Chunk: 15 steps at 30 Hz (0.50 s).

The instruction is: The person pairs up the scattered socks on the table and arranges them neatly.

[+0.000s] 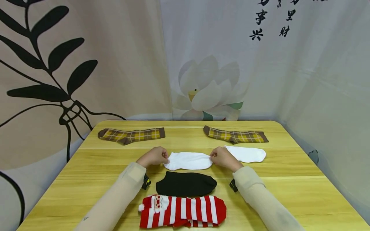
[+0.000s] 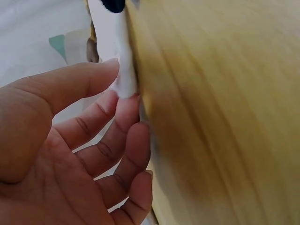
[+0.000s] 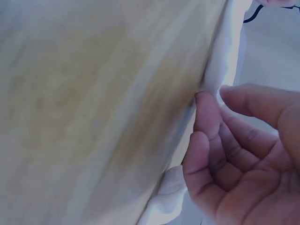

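A white sock (image 1: pixel 189 161) lies stretched flat across the middle of the wooden table, between both hands. My left hand (image 1: pixel 154 156) pinches its left end; in the left wrist view the thumb and fingers of the left hand (image 2: pixel 89 126) meet at the white edge. At the sock's right end my right hand (image 1: pixel 225 158) pinches the fabric, seen also in the right wrist view, where the right hand (image 3: pixel 234 150) has thumb and forefinger at the cloth. Behind the right hand lies a second white sock (image 1: pixel 248 154), its left end partly hidden.
Nearer the front are a black sock (image 1: pixel 186 184) and red-and-white striped socks (image 1: pixel 185 210) with a Santa face. Two plaid socks, one at back left (image 1: pixel 141 135) and a plaid sock at back right (image 1: pixel 237 134), lie flat on the wooden table (image 1: pixel 300 192). A printed curtain (image 1: pixel 130 64) hangs behind.
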### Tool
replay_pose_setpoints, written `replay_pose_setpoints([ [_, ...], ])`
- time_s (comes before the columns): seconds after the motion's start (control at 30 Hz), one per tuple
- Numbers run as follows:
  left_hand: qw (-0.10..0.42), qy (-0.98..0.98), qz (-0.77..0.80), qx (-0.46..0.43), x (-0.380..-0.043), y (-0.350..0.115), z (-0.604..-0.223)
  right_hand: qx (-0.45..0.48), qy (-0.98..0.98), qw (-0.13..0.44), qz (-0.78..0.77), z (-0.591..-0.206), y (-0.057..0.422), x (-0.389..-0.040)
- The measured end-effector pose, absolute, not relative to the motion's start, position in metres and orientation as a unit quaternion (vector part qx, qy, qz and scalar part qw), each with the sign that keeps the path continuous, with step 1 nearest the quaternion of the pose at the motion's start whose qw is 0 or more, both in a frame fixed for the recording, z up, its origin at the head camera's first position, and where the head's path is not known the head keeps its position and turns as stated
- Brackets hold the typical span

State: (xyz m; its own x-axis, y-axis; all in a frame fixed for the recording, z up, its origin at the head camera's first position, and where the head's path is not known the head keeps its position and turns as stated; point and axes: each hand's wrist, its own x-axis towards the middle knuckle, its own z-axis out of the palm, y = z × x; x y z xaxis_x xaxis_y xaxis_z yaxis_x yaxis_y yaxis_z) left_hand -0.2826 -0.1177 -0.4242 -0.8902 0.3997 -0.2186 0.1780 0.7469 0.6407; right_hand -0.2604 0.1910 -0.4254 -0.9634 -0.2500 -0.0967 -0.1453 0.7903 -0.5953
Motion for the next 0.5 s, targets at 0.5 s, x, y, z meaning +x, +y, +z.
replay_pose_setpoints([
  [0.5,0.135,0.932,0.295,0.162,-0.271,-0.117,-0.404,-0.122,0.953,0.082,-0.266,-0.418,0.198,-0.247],
])
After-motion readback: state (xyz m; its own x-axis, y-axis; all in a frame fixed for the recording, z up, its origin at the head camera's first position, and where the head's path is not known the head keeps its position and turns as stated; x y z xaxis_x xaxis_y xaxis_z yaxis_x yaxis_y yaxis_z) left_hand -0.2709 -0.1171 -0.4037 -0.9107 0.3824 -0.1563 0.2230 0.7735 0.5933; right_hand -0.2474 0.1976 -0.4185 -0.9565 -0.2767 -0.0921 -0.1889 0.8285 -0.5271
